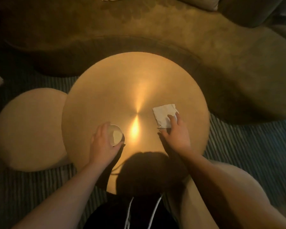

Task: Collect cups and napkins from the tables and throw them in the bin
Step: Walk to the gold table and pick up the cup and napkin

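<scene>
I am standing over a round table [116,90] in the middle of the frame. My left hand [103,142] is curled around a small white cup [116,135], low and left of the middle. My fingers wrap its far side and my thumb is on the near side, so I am holding it by its wall. The cup looks like paper and seems empty, so I think it is very light. It is soft too. If I squeeze hard it may bend or crush, so a gentle hold around the middle is best.

My right hand [176,133] is spread open, right of the middle. My fingertips [172,117] press on the near corner of a white napkin [164,115] that lies flat on the table. I have not picked it up yet. The napkin is thin, floppy paper and weighs almost nothing. It lies flat on a smooth top, so it may slide when I push it. I think pinching a corner or edge, or scrunching it into my palm, is the easy way to lift it.

A round stool [28,128] sits at the left, tucked partly under the table. A long curved sofa [221,55] runs across the top of the frame. I cannot see a bin.
</scene>
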`<state>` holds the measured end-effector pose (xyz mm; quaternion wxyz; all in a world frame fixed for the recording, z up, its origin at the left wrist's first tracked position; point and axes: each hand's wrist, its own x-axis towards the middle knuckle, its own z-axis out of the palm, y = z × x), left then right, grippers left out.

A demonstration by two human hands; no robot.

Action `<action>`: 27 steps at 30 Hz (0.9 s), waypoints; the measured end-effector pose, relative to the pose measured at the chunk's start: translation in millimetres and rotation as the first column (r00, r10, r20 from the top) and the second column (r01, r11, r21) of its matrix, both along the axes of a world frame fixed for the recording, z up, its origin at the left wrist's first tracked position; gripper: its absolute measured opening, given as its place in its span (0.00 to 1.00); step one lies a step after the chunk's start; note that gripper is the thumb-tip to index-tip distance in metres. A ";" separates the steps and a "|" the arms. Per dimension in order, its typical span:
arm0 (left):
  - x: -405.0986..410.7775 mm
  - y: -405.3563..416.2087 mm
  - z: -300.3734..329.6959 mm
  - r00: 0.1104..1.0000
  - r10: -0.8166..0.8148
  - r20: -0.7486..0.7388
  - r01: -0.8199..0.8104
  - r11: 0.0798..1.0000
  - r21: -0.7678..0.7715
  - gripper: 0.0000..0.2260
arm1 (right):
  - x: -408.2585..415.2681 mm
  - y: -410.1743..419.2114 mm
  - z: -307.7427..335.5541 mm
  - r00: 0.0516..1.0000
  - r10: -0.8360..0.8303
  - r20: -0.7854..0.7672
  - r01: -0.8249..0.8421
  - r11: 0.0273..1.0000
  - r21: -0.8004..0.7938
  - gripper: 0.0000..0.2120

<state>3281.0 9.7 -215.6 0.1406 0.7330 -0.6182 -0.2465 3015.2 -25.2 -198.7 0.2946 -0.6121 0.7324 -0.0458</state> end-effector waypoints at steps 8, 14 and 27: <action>-9.1 -9.9 2.2 0.998 -0.040 -0.053 0.037 0.998 -0.051 0.35 | 1.3 -31.9 -25.8 0.988 0.130 -0.078 -0.125 0.990 0.068 0.38; -15.9 -18.2 14.5 1.000 -0.024 -0.008 0.023 0.997 -0.080 0.36 | -0.8 -23.0 -44.3 0.978 0.154 -0.138 -0.143 0.986 0.092 0.27; -30.8 13.8 53.2 0.993 -0.117 -0.029 0.114 0.989 -0.097 0.34 | -10.6 60.6 -7.9 0.993 -0.096 0.066 0.100 0.993 -0.062 0.13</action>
